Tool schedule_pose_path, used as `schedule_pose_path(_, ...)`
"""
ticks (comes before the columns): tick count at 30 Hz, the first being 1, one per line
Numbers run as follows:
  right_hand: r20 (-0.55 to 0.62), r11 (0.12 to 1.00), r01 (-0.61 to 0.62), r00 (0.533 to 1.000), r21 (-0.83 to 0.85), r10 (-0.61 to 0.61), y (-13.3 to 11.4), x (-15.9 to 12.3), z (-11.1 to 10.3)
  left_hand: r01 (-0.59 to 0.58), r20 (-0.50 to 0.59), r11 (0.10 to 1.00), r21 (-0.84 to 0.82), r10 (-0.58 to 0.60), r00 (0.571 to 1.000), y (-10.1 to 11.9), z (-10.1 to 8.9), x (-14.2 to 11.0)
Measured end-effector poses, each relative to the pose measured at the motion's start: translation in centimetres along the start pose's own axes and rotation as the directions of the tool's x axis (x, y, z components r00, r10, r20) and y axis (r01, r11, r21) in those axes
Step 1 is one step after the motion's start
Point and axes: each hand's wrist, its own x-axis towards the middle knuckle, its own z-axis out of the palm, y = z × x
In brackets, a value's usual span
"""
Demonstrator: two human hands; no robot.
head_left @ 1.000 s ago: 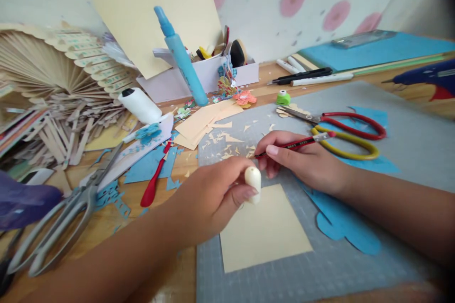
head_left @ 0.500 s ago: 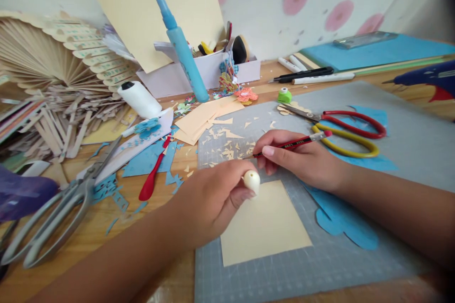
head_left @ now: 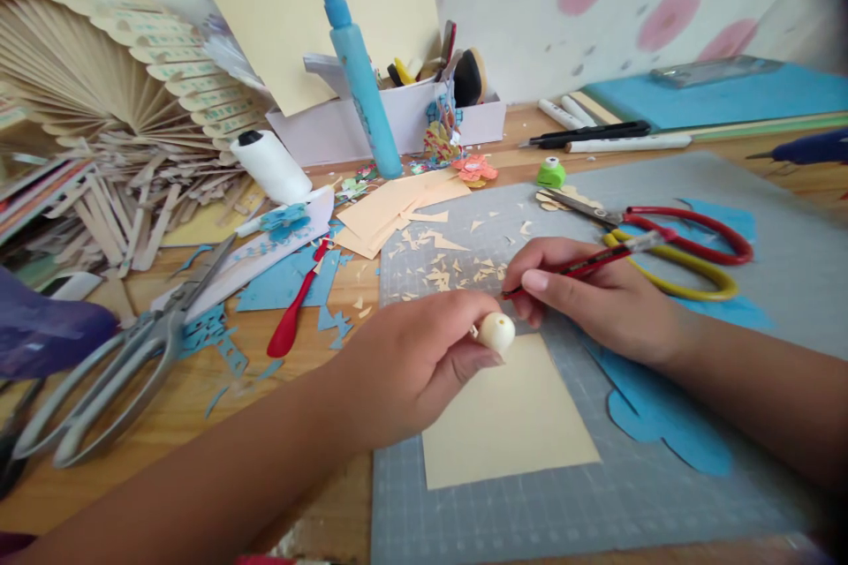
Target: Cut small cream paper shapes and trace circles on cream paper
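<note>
A round cream wooden bead (head_left: 496, 333) with a small hole is pinched between the thumb and fingers of my left hand (head_left: 411, 366). To its right, my right hand (head_left: 589, 300) grips a red and black pencil (head_left: 600, 259), its point angled left towards the bead but apart from it. Below both hands, a cream paper square (head_left: 507, 424) lies on the grey cutting mat (head_left: 477, 530). Small cream paper scraps (head_left: 441, 269) are scattered beyond my left hand. Blue cut paper with rounded petals (head_left: 669, 415) lies partly under my right forearm.
Red-and-yellow-handled scissors (head_left: 695, 229) lie right of my right hand, grey scissors (head_left: 142, 371) at the left. A blue spray bottle (head_left: 364, 93) leans by a white box (head_left: 397, 115). Also around are a thread spool (head_left: 271, 166), a green punch (head_left: 550, 172) and a glue gun (head_left: 812, 147).
The whole view has shifted slightly, so most things appear further right. The bead has turned a little in my left hand, and the pencil stays in my right.
</note>
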Motion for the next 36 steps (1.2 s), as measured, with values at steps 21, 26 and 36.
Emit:
schedule_pose_path(21,0.617,0.675,0.568,0.759,-0.471,-0.209,-0.7,-2.6,-1.0,-0.04,0.037,0.999,0.034,0.039,0.999,0.5,-1.0,0.4)
schedule_pose_path(26,0.593,0.687,0.51,0.792,-0.517,-0.142,-1.0,-2.6,-0.9,-0.034,0.047,0.998,0.051,0.032,0.998,0.5,-1.0,0.5)
schedule_pose_path(36,0.436,0.867,0.34,0.885,-0.363,-0.164,-0.8,-1.8,-0.3,-0.011,0.089,0.999,0.035,0.007,0.996,0.3,-1.1,0.5)
